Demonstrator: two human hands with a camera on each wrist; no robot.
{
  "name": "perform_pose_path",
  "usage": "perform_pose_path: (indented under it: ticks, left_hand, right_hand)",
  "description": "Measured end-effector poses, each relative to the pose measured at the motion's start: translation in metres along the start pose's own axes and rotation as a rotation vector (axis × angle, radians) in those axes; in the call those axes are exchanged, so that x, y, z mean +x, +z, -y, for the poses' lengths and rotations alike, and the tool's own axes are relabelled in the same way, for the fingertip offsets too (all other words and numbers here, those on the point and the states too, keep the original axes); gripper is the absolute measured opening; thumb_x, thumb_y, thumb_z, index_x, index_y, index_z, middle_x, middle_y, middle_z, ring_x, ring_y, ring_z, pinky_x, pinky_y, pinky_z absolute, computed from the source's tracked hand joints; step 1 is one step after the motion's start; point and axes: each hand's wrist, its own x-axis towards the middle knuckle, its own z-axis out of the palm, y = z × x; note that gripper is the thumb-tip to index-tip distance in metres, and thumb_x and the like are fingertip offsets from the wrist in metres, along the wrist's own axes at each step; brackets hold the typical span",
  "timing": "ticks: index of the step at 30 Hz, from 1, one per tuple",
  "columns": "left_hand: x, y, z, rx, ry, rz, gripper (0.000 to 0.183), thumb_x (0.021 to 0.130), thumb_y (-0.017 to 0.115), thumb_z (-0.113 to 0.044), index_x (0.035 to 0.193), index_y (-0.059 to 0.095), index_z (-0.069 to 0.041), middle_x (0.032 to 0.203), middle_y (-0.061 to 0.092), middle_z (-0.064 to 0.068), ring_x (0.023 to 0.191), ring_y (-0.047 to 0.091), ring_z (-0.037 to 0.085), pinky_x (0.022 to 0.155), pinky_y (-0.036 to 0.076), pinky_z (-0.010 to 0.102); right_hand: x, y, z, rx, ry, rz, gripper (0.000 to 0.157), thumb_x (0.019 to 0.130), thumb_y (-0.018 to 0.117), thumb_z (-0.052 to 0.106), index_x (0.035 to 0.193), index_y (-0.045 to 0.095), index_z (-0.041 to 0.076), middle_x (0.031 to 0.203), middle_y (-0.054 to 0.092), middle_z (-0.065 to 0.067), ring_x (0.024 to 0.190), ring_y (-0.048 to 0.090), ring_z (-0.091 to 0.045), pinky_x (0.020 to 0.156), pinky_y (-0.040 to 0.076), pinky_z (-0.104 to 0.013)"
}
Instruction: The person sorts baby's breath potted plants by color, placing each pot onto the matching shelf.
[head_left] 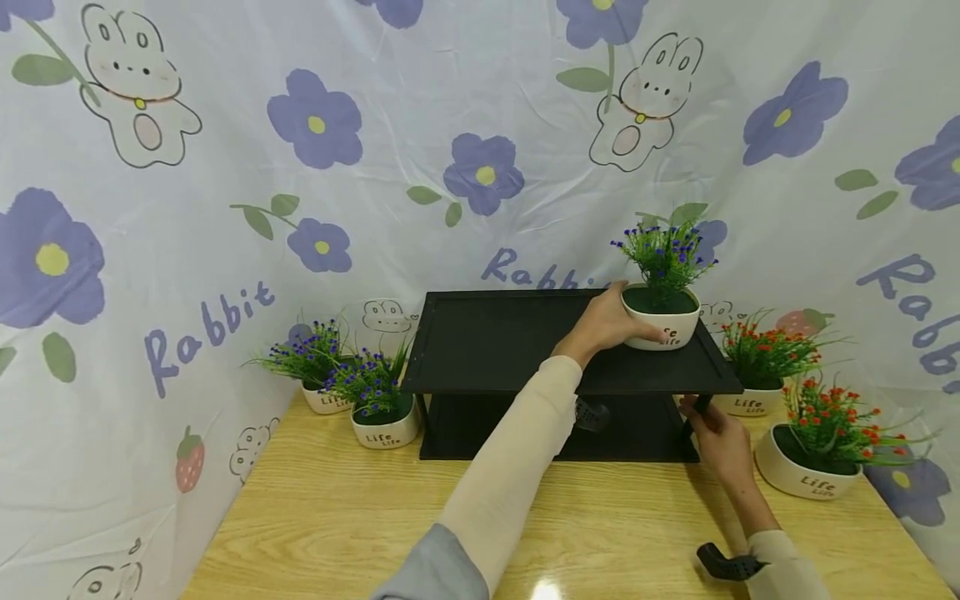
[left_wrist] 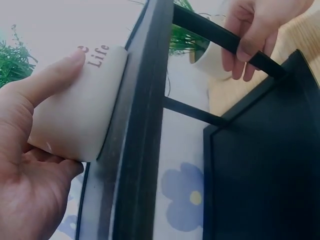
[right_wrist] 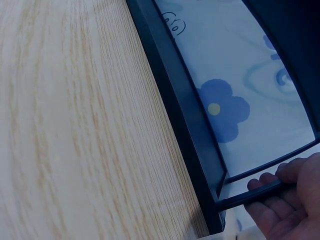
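Observation:
A white oval flowerpot (head_left: pixel 660 321) with blue-purple artificial flowers sits at the right end of the top board of a black two-tier shelf (head_left: pixel 495 342). My left hand (head_left: pixel 606 321) grips this pot from its left side, thumb across the front lettering. In the left wrist view the pot's base (left_wrist: pixel 100 135) is right at the shelf's top board. Lower down, my right hand (head_left: pixel 720 437) holds the shelf's front right post (right_wrist: pixel 250 196), fingers curled round it below the top board.
Two pots with purple flowers (head_left: pixel 384 425) stand left of the shelf on the wooden table (head_left: pixel 330 517). Right of it are two pots with red flowers (head_left: pixel 810 467), the front one close to my right forearm. A rabbit-print curtain (head_left: pixel 420 100) hangs behind.

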Motion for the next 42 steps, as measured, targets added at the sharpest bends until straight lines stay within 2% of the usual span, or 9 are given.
perform_pose_path:
  ticks: [4, 7, 16, 23, 27, 30, 34, 39, 42]
  left_hand:
    - [0.001, 0.0, 0.001, -0.019, 0.007, 0.007, 0.115, 0.068, 0.087, -0.05, 0.158, 0.019, -0.026, 0.142, 0.053, 0.001, 0.116, 0.06, 0.02, 0.095, 0.052, 0.037]
    - [0.001, 0.0, 0.003, -0.028, 0.006, 0.016, 0.117, 0.069, 0.087, -0.049, 0.159, 0.015, -0.025, 0.144, 0.051, 0.002, 0.117, 0.059, 0.02, 0.096, 0.051, 0.038]
    - [0.0, 0.002, 0.005, -0.059, 0.016, 0.034, 0.118, 0.071, 0.085, -0.049, 0.159, 0.01, -0.024, 0.152, 0.043, 0.002, 0.125, 0.055, 0.022, 0.101, 0.049, 0.04]
    - [-0.003, -0.003, 0.003, -0.082, 0.047, 0.065, 0.128, 0.07, 0.085, -0.053, 0.159, -0.003, -0.025, 0.164, 0.019, -0.002, 0.146, 0.034, 0.024, 0.112, 0.04, 0.047]
    - [-0.005, -0.014, 0.004, -0.084, 0.097, 0.078, 0.124, 0.071, 0.085, -0.052, 0.159, 0.002, -0.024, 0.164, 0.022, -0.002, 0.147, 0.033, 0.022, 0.113, 0.039, 0.047]
    - [-0.008, -0.026, 0.006, -0.064, 0.113, 0.098, 0.117, 0.073, 0.084, -0.05, 0.159, 0.008, -0.023, 0.16, 0.03, -0.002, 0.144, 0.037, 0.02, 0.113, 0.039, 0.044]
    - [-0.012, -0.043, 0.01, -0.05, 0.126, 0.1, 0.099, 0.078, 0.081, -0.046, 0.156, 0.025, -0.021, 0.152, 0.044, -0.003, 0.139, 0.044, 0.018, 0.11, 0.042, 0.04]
    - [-0.02, -0.065, 0.021, -0.084, 0.189, 0.041, 0.056, 0.088, 0.074, -0.036, 0.135, 0.052, -0.017, 0.125, 0.063, -0.002, 0.117, 0.06, 0.015, 0.096, 0.051, 0.031]
    - [-0.027, -0.078, 0.028, -0.131, 0.252, 0.002, 0.029, 0.094, 0.068, -0.027, 0.119, 0.062, -0.013, 0.107, 0.069, 0.001, 0.102, 0.066, 0.022, 0.087, 0.055, 0.032]
  right_hand:
    - [0.001, -0.001, 0.0, 0.003, -0.008, -0.012, 0.042, 0.103, 0.049, 0.04, 0.132, 0.064, 0.015, 0.122, 0.07, -0.012, 0.092, 0.057, 0.015, 0.069, 0.042, -0.006]
    - [0.001, 0.0, 0.0, 0.015, -0.01, -0.012, 0.042, 0.102, 0.05, 0.04, 0.131, 0.064, 0.014, 0.121, 0.07, -0.012, 0.085, 0.042, 0.029, 0.069, 0.041, -0.004]
    - [0.0, 0.002, -0.002, 0.022, 0.0, -0.014, 0.041, 0.102, 0.05, 0.04, 0.131, 0.065, 0.015, 0.12, 0.071, -0.011, 0.084, 0.043, 0.029, 0.071, 0.041, -0.003]
    - [0.0, 0.003, -0.002, -0.005, -0.023, -0.022, 0.041, 0.101, 0.053, 0.043, 0.129, 0.066, 0.016, 0.115, 0.073, -0.01, 0.085, 0.048, 0.022, 0.078, 0.053, -0.029]
    - [0.0, 0.002, -0.002, -0.005, -0.033, -0.014, 0.041, 0.101, 0.052, 0.041, 0.13, 0.065, 0.015, 0.113, 0.073, -0.011, 0.084, 0.045, 0.025, 0.076, 0.051, -0.021]
    - [0.0, 0.001, -0.001, 0.007, -0.029, -0.004, 0.041, 0.102, 0.052, 0.04, 0.131, 0.064, 0.014, 0.115, 0.073, -0.013, 0.084, 0.043, 0.028, 0.072, 0.045, -0.009]
    - [0.0, 0.0, 0.0, 0.021, -0.019, -0.004, 0.04, 0.102, 0.051, 0.039, 0.131, 0.064, 0.014, 0.116, 0.072, -0.013, 0.084, 0.043, 0.028, 0.069, 0.042, -0.004]
    - [0.0, 0.0, 0.001, 0.017, -0.006, -0.007, 0.041, 0.102, 0.05, 0.039, 0.132, 0.064, 0.015, 0.117, 0.072, -0.011, 0.086, 0.041, 0.03, 0.068, 0.041, -0.006]
    - [0.0, 0.001, 0.001, 0.014, -0.006, -0.011, 0.041, 0.102, 0.05, 0.039, 0.132, 0.064, 0.014, 0.119, 0.071, -0.01, 0.086, 0.04, 0.03, 0.07, 0.041, -0.006]
